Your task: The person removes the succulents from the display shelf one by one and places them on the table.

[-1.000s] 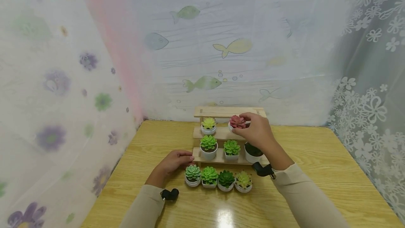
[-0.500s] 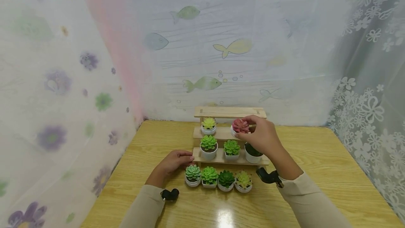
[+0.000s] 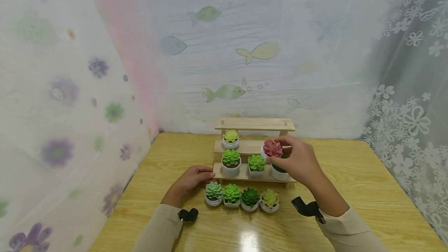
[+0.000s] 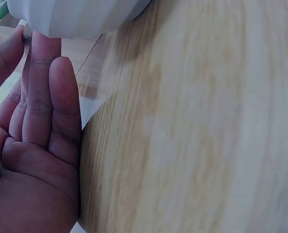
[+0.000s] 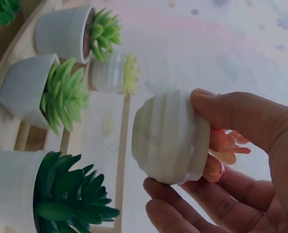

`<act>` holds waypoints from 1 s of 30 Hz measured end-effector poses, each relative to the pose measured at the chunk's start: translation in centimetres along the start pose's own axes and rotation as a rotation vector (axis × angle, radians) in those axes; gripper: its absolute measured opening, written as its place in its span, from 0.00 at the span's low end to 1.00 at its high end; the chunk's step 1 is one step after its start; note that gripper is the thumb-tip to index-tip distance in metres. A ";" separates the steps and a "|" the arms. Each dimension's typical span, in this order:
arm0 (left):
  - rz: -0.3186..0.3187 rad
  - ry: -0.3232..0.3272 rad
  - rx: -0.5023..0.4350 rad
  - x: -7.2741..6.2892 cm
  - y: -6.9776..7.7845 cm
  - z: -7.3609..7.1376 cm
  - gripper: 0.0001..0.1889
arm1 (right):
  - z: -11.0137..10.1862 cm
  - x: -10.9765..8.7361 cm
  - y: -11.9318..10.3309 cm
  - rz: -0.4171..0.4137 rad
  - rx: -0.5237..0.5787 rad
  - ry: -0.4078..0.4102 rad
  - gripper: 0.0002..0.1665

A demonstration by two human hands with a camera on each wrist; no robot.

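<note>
My right hand (image 3: 297, 160) holds a red succulent (image 3: 272, 149) by its white ribbed pot (image 5: 170, 138), thumb on one side and fingers on the other. In the right wrist view the pot is off the boards, beside a dark green succulent (image 5: 73, 199). My left hand (image 3: 191, 179) pinches the left end of the lowest board of a tiered wooden plant stand (image 3: 241, 173); its fingers (image 4: 39, 97) show in the left wrist view, partly behind a white pot (image 4: 80, 17). On the stand are a yellow succulent (image 3: 231, 137) and two bright green succulents (image 3: 230, 159).
Several potted succulents (image 3: 250, 198) stand in a row on the wooden table (image 3: 332, 166) before the stand. The stand's top board (image 3: 255, 123) has no pots. A patterned curtain (image 3: 224, 49) hangs close behind, with more at both sides.
My right hand has lifted the red succulent off the middle board and drawn it right and toward me, now before the dark green plant. The left hand has stayed put.
</note>
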State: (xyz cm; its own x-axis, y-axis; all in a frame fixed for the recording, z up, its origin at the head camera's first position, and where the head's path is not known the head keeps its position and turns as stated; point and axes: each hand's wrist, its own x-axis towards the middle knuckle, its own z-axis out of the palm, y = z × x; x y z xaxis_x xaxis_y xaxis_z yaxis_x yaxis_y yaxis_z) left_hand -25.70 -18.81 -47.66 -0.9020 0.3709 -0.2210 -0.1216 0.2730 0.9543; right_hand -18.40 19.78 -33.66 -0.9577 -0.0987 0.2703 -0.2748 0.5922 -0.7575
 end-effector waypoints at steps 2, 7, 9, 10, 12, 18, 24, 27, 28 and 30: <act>-0.001 0.003 -0.004 0.0 0.1 0.0 0.27 | -0.1 -0.4 0.1 -0.005 -0.016 0.003 0.31; -0.003 0.007 -0.008 -0.1 0.2 0.1 0.28 | -0.2 -1.2 0.5 -0.010 -0.040 0.012 0.32; 0.001 0.006 -0.001 -0.1 0.2 0.1 0.27 | -0.3 -1.5 0.7 -0.006 -0.038 0.011 0.32; 0.003 0.006 0.004 -0.1 0.2 0.1 0.27 | -0.3 -1.7 0.8 -0.002 -0.036 0.010 0.32; 0.003 0.007 0.007 -0.1 0.1 0.0 0.27 | -0.4 -2.0 0.8 0.004 -0.032 0.011 0.32; -0.013 0.012 -0.020 0.0 0.1 0.0 0.27 | -0.7 -3.0 0.9 0.018 -0.027 0.016 0.33; -0.011 0.017 -0.027 0.0 0.1 0.0 0.27 | -0.7 -4.3 1.3 0.054 -0.035 0.003 0.33; -0.009 0.015 -0.021 0.0 0.1 0.0 0.27 | -0.7 -4.8 1.7 0.070 -0.030 -0.013 0.32; -0.003 0.013 -0.014 -0.1 0.1 0.0 0.27 | -0.7 -5.0 1.8 0.075 -0.025 -0.018 0.32; -0.007 0.013 -0.010 -0.1 0.1 0.1 0.27 | -0.7 -5.4 2.1 0.089 -0.016 -0.024 0.32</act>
State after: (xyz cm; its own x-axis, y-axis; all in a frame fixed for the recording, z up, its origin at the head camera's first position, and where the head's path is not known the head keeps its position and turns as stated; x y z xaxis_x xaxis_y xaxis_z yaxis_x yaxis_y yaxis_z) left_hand -25.60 -18.73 -47.55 -0.9062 0.3577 -0.2256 -0.1323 0.2668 0.9546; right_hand -13.76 22.08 -36.28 -0.9801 -0.0639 0.1877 -0.1870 0.6125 -0.7680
